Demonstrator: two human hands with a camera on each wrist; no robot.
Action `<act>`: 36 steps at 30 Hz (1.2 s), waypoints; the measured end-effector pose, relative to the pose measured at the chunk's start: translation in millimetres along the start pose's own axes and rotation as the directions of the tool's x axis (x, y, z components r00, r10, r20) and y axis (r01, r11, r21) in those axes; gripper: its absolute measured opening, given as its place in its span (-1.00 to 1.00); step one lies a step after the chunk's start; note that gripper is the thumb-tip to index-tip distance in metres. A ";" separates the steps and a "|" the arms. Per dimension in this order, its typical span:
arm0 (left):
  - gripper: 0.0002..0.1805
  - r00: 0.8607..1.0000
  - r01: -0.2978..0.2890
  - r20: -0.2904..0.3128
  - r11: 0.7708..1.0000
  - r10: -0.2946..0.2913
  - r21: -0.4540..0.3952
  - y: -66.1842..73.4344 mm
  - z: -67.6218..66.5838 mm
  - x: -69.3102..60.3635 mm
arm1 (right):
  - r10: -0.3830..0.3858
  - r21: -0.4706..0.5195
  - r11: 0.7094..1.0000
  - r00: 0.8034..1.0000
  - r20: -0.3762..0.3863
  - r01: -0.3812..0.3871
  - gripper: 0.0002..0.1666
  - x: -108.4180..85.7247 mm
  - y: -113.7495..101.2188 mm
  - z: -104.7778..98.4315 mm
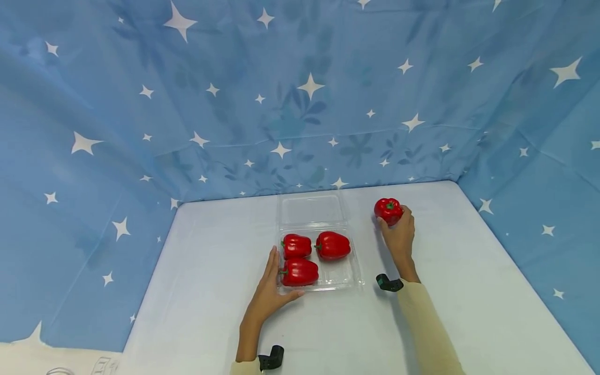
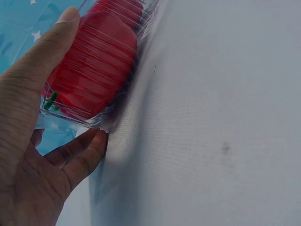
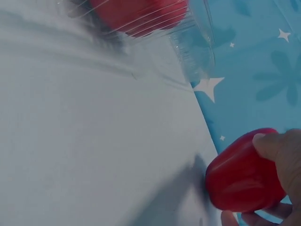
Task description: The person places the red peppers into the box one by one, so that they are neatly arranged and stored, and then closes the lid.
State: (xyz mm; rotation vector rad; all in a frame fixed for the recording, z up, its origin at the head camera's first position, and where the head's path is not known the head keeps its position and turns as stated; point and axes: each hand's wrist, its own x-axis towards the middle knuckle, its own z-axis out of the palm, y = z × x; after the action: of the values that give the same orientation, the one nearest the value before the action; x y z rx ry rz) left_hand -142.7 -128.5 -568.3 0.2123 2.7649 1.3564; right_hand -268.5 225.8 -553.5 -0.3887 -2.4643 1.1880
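A blue star-printed cloth [image 1: 234,117] hangs behind and beside the white table [image 1: 206,271], apparently as a plain backdrop. On the table lies a clear plastic container [image 1: 335,273], its lid [image 1: 311,208] folded back toward the far edge, which leaves the tray open from above. The left hand [image 1: 268,298] frames the tray's near left corner, fingers extended along the side and thumb spread by the near edge, probably to steady so light a box. The right hand [image 1: 400,238] grips a red pepper [image 1: 383,212] right of the container, thumb and fingers on opposite sides, likely because its rounded body would roll; whether it touches the table I cannot tell. Inside sit three red peppers [image 1: 300,272], two along the left, one far right, their green stems pointing left.
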 end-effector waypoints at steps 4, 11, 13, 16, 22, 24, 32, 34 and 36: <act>0.33 1.000 -0.002 0.002 1.000 0.002 0.001 -0.6 -4.3 -1.7 | -0.050 0.005 0.999 0.998 -0.022 0.050 -0.06 -5.4 2.2 -1.5; 0.35 1.000 -0.005 0.009 1.000 0.005 -0.004 -2.7 -6.7 -0.8 | -0.106 0.085 0.990 0.991 -0.076 0.113 -0.08 -14.3 1.1 -11.7; 0.34 1.000 -0.010 0.011 1.000 0.010 -0.008 -2.6 -6.5 -0.8 | -0.089 0.114 0.989 0.992 -0.086 0.098 -0.06 -19.2 0.5 -13.7; 0.34 1.000 -0.011 0.012 1.000 0.012 -0.011 -1.9 -6.6 -1.2 | -0.071 0.135 0.987 0.994 -0.088 0.083 -0.03 -28.3 -1.4 -15.3; 0.33 1.000 -0.016 0.010 1.000 0.016 -0.012 -1.2 -6.0 -0.6 | -0.105 0.114 0.987 0.991 -0.088 0.115 -0.04 -41.5 -10.2 -18.0; 0.33 1.000 -0.020 0.011 1.000 0.020 -0.011 -1.2 -5.2 -0.5 | -0.114 0.114 0.986 0.990 -0.084 0.123 -0.04 -43.6 -12.5 -19.6; 0.34 1.000 -0.014 0.005 1.000 0.014 -0.012 -1.2 -1.9 -0.3 | -0.172 0.212 0.960 0.983 -0.058 0.180 -0.06 -50.6 -19.6 -26.1; 0.34 1.000 -0.009 0.004 1.000 0.009 -0.014 -1.2 -1.4 0.1 | -0.179 0.263 0.947 0.983 -0.044 0.184 -0.05 -53.7 -20.6 -27.2; 0.34 1.000 -0.014 0.001 1.000 0.014 -0.011 -1.2 -1.0 0.2 | -0.178 0.295 0.939 0.984 -0.024 0.177 -0.05 -57.5 -21.1 -27.8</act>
State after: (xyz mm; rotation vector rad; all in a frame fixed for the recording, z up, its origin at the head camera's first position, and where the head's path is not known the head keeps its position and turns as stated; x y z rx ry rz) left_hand -143.1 -130.0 -568.6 0.2319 2.7594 1.3735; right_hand -206.6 209.1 -533.1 -0.0773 -2.2194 1.4497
